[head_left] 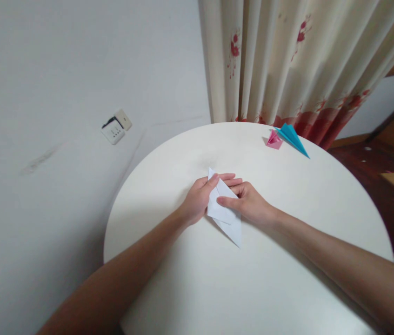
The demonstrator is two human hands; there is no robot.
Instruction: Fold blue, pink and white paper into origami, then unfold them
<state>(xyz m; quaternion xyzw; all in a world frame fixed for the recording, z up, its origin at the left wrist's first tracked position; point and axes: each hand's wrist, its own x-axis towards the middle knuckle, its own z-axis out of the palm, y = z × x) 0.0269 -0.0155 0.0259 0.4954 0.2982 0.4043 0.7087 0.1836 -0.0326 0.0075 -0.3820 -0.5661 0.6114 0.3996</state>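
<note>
A sheet of white paper [225, 210], folded into layers with slanted edges, is held between both hands above the middle of the round table. One pointed corner sticks up at its top and another points down toward me. My left hand [201, 194] grips its left side, thumb on top near the upper corner and fingers behind. On the right side, my right hand [247, 201] pinches it with the thumb lying on the front face. The fingers of both hands are partly hidden behind the paper.
The white round table [190, 298] spreads beneath my arms. At its far right edge lie a blue paper plane [292, 138] and a small pink folded paper [274, 140]. Behind hangs a cream curtain [259, 60] with red flowers. A wall socket [113, 131] sits at left.
</note>
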